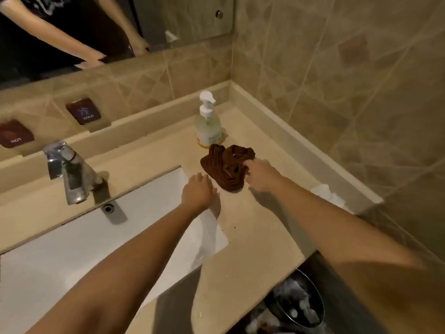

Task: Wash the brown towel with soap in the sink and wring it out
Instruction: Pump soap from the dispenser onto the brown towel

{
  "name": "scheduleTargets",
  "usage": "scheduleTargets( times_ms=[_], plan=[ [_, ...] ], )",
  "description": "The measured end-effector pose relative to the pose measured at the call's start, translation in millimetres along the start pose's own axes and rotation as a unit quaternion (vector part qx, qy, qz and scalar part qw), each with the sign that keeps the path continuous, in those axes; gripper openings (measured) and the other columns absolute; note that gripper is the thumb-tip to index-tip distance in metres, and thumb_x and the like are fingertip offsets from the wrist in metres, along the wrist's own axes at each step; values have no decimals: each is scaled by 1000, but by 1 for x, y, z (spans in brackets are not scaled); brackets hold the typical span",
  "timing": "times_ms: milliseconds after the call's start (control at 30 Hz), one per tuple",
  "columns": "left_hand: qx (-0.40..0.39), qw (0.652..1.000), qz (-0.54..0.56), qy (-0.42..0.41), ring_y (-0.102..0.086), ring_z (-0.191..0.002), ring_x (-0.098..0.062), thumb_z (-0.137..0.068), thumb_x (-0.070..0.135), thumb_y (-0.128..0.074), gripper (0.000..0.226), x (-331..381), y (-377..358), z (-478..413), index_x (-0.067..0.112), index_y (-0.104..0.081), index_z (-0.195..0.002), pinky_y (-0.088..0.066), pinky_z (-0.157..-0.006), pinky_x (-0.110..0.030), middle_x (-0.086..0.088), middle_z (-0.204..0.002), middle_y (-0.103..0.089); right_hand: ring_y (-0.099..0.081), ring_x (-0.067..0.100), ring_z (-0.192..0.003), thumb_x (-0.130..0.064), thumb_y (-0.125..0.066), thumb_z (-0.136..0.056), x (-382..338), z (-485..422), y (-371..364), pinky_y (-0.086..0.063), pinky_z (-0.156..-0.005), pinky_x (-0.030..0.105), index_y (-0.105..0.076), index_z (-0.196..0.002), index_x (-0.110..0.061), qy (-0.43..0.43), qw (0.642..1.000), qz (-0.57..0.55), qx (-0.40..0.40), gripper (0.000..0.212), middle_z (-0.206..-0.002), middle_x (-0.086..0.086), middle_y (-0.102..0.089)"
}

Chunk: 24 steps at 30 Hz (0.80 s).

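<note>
The brown towel [225, 166] lies crumpled on the beige counter, just right of the white sink [79, 237] and in front of a clear pump soap bottle [208, 122]. My right hand [261, 174] grips the towel's right edge with curled fingers. My left hand [198, 191] hovers flat over the sink's right rim, fingers straight, a little short of the towel and holding nothing.
A chrome faucet [71, 174] stands behind the sink, with HOT and COLD labels on the wall behind it. A crumpled white tissue [325, 191] lies by the right wall. A bin [296, 302] with waste sits below the counter edge. The mirror is above.
</note>
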<state>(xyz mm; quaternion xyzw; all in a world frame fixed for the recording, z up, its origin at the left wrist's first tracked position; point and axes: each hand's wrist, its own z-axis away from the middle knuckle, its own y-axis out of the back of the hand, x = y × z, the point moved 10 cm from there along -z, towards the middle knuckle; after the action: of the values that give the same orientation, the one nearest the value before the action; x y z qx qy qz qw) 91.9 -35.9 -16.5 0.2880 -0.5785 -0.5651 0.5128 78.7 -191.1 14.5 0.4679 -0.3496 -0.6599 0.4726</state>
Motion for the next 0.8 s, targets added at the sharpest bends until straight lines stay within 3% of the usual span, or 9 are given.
scheduleTargets(
  times_ms=[67,167,267,367,433,500,567,667,800],
  plan=[
    [-17,999,-47,-5,-36,-129,-37,-95,46,-39,56,-4,-16,2,5,-40,-132,-36,-101,-42,-18,-136,-43,-38,34,-123,-16,-48,-89,-1,-10,3,-40,-96,43,-44,-129,-16,-9,999,27,25,40,-133,10,-44],
    [-28,998,-58,1,-6,-146,-38,-97,50,-28,70,-8,-38,12,5,-13,-150,-15,-115,-46,-22,-158,-9,-33,33,-125,-15,-52,-88,-6,-21,-3,-36,-98,43,-36,-138,-20,-2,996,84,33,52,-142,7,-35],
    [-13,998,-57,-6,1,-147,-35,-98,51,-23,70,-8,-39,10,8,-7,-151,-8,-117,-45,-19,-160,-1,-35,34,-122,-16,-58,-84,-6,-31,5,-37,-95,42,-42,-132,-18,13,987,125,103,50,-139,9,-36],
    [-39,998,-41,-5,6,-147,-32,-98,51,-24,69,-11,-38,13,12,-6,-152,-4,-118,-45,-16,-160,3,-38,33,-116,-19,-60,-84,-9,-42,12,-35,-91,39,-52,-118,-15,43,984,123,120,36,-130,9,-45],
    [-45,999,-2,-10,1,-148,-30,-99,48,-30,66,-11,-29,14,13,-13,-152,-5,-118,-45,-13,-161,-3,-42,31,-108,-20,-59,-84,-9,-51,21,-34,-84,37,-53,-101,-16,65,988,99,101,19,-113,8,-55],
    [-32,998,47,-11,-23,-143,-29,-98,43,-38,55,-13,-12,10,13,-36,-144,-19,-114,-42,-12,-155,-28,-47,31,-99,-22,-57,-84,-10,-60,34,-33,-73,35,-46,-89,-20,82,992,61,70,12,-94,9,-57],
    [1,992,127,17,-49,-122,-24,-96,39,-44,43,-20,10,3,11,-55,-128,-36,-101,-36,-9,-135,-55,-51,30,-91,-24,-58,-84,-15,-64,56,-32,-68,33,-45,-87,-22,105,993,29,43,13,-86,6,-55],
    [63,953,286,78,-57,-111,-18,-95,30,-51,34,-25,52,-8,15,-58,-123,-43,-91,-30,-3,-121,-63,-57,21,-85,-24,-61,-83,-30,-63,97,-40,-66,31,-60,-90,-16,137,988,-65,24,10,-88,1,-63],
    [121,889,441,27,-58,-91,8,-91,26,-60,16,5,113,-28,28,-61,-107,-46,-79,-12,15,-100,-64,-59,18,-77,-26,-64,-84,-58,-55,149,-44,-68,28,-69,-84,-10,177,973,-145,29,17,-82,8,-67]
  ],
)
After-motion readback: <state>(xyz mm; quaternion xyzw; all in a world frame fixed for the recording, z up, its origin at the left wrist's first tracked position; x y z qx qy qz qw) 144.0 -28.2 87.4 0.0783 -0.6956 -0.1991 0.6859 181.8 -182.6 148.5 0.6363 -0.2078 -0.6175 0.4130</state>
